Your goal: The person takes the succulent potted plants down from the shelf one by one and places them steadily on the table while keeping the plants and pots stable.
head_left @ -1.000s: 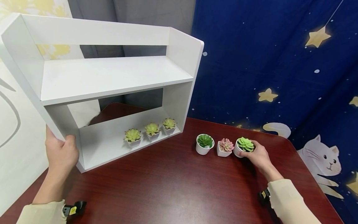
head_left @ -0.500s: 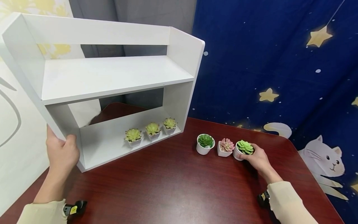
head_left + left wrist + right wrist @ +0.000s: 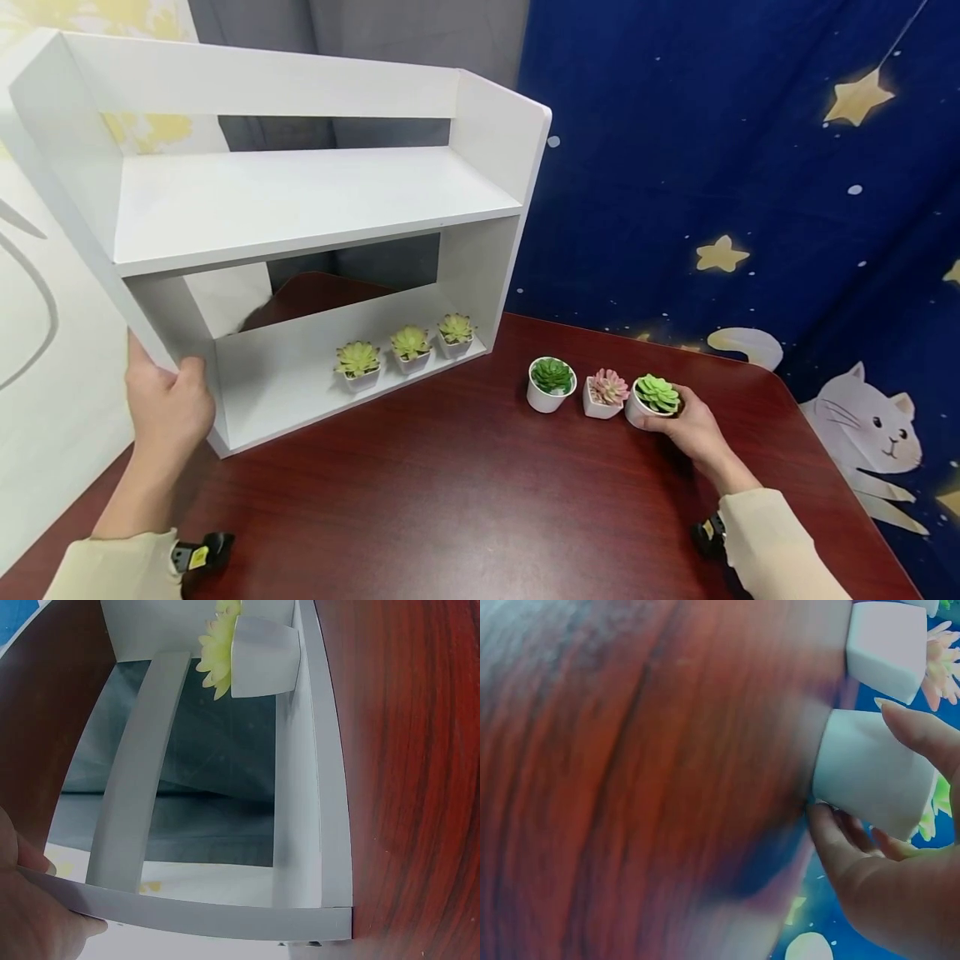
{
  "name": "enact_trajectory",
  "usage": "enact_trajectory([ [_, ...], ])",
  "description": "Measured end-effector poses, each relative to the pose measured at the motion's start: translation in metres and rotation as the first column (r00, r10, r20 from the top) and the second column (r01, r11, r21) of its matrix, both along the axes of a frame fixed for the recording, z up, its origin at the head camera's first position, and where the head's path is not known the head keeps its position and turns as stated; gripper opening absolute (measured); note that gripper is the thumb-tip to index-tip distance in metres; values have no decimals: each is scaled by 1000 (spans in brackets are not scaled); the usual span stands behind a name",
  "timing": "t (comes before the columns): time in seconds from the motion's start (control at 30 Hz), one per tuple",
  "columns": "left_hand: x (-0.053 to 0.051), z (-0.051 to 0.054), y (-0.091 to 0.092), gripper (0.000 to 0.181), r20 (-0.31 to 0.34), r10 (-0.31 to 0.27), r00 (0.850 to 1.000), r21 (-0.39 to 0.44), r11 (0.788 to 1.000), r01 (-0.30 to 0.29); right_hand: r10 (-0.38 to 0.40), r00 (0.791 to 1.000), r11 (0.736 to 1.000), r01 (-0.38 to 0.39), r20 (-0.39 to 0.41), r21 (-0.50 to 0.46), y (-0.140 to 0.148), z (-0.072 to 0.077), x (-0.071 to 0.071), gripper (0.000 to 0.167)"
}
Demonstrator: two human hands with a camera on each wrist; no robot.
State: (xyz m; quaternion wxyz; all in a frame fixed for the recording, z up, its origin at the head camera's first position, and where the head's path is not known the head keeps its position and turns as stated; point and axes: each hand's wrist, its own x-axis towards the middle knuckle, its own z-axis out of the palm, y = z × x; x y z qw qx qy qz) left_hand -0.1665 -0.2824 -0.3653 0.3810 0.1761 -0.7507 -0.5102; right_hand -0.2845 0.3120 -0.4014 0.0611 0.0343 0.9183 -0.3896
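Observation:
The left hand grips the left side panel of a white two-tier shelf; in the left wrist view, fingers wrap that panel's edge. With thumb and fingers, the right hand holds a round white pot with a bright green succulent, standing at the right end of a row on the table. Beside it are a pink succulent in an angular white pot and a dark green one in a round pot. The right wrist view shows the thumb and fingers around the held pot.
Three yellow-green succulents in white pots stand on the shelf's lower board, towards its right. The dark red table lies under everything. Behind it hang a grey curtain and a blue curtain with stars and a cat.
Since the earliest frame, the right hand and the bright green plant's pot have shifted slightly left, closer to the pink plant. The left hand keeps its grip on the shelf.

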Motion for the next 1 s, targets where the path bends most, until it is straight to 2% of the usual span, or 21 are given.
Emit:
enact_trajectory([
  [0.17, -1, -1, 0, 69, 9, 1, 1000, 2, 1000, -1, 48, 998, 997, -45, 49, -58, 4, 11, 8, 111],
  [0.3, -1, -1, -2, 69, 2, 2, 1000, -6, 1000, -2, 71, 997, 996, -69, 39, -61, 8, 24, 15, 115],
  [0.4, -1, -1, -3, 69, -6, -3, 1000, -13, 1000, 3, 54, 999, 998, -54, -2, -40, 7, 35, 21, 119],
  [0.5, 0, 0, -3, 69, -12, -6, 1000, -20, 1000, 6, 25, 997, 999, -27, -77, -22, 1, 44, 26, 121],
  [0.7, 0, -1, -2, 68, -7, -3, 1000, -12, 1000, 3, 20, 971, 1000, -24, -237, -14, -21, 65, 34, 109],
  [0.87, 0, -1, -2, 69, 6, 0, 1000, 2, 1000, 0, 66, 965, 996, -79, -254, -38, -47, 82, 42, 99],
  [1.0, 0, -1, -2, 68, 13, 11, 1000, 11, 1000, -11, 112, 956, 988, -137, -272, -76, -69, 88, 45, 92],
])
